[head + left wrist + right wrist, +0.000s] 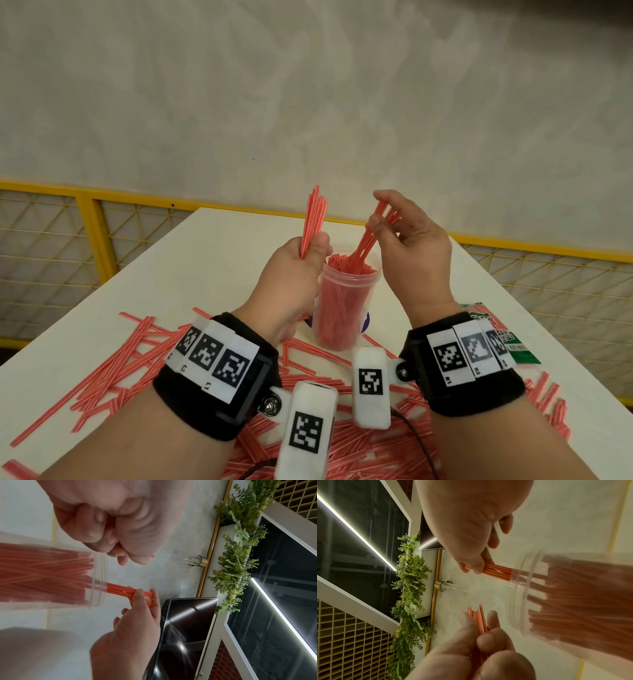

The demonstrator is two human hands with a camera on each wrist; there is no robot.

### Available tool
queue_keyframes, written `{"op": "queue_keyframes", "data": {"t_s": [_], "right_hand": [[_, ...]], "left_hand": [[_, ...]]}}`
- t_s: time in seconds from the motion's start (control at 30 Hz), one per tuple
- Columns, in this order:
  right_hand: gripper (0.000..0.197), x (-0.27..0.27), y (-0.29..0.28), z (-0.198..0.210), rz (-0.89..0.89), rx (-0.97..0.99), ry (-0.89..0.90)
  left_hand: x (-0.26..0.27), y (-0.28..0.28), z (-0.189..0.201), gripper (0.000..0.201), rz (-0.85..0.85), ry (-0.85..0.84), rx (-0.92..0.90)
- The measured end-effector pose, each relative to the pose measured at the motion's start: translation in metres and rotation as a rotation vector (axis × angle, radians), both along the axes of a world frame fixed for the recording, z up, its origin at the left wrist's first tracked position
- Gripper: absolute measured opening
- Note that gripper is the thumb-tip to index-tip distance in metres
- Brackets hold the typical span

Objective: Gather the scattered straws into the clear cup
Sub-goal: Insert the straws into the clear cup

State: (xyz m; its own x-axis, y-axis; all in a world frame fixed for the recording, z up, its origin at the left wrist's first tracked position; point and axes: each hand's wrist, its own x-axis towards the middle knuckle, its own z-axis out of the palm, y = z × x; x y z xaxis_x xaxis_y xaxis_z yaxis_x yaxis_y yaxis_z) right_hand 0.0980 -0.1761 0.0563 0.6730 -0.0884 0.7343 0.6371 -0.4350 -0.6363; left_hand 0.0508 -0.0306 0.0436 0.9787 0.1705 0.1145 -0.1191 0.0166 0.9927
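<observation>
Loose red straws (113, 373) are lying in a heap across the near edge of the white counter (219, 260), partly under the two banded wrists. Beyond them the clear cup (346, 308) is standing upright on the counter, already packed with red straws. The left hand (291, 274) is gripping a bundle of straws (313, 219) in a closed fist just beside the cup's rim, their ends fanning upward. The right hand (416, 250) is pinching a few straws (370, 236) between thumb and fingertips (their lower ends are already dipping into the cup's mouth). A green packet (510, 339) is lying on the counter by the right wrist.
</observation>
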Motion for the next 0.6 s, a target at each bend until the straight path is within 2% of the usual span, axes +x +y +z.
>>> {"op": "queue_keyframes", "data": {"t_s": [0.23, 0.33, 0.4, 0.47, 0.57, 0.6], "right_hand": [[0.032, -0.001, -0.003, 0.002, -0.014, 0.014, -0.031], [0.033, -0.005, -0.002, 0.008, 0.011, 0.107, -0.107], [0.035, -0.006, -0.002, 0.010, 0.038, 0.091, -0.115], [0.035, -0.005, -0.002, 0.006, 0.020, -0.045, -0.011], [0.028, 0.001, -0.003, -0.003, -0.093, -0.435, 0.297], [0.027, 0.002, -0.003, -0.005, -0.097, -0.509, 0.372]], "left_hand": [[-0.004, -0.003, 0.002, 0.049, -0.091, 0.004, -0.133], [-0.003, -0.003, 0.002, 0.045, -0.121, 0.017, -0.136], [-0.003, -0.003, 0.002, 0.042, -0.137, 0.016, -0.136], [-0.004, -0.004, 0.002, 0.040, -0.139, 0.016, -0.149], [-0.005, -0.006, 0.002, 0.038, -0.118, 0.018, -0.142], [-0.005, -0.006, 0.002, 0.038, -0.100, 0.017, -0.118]]}}
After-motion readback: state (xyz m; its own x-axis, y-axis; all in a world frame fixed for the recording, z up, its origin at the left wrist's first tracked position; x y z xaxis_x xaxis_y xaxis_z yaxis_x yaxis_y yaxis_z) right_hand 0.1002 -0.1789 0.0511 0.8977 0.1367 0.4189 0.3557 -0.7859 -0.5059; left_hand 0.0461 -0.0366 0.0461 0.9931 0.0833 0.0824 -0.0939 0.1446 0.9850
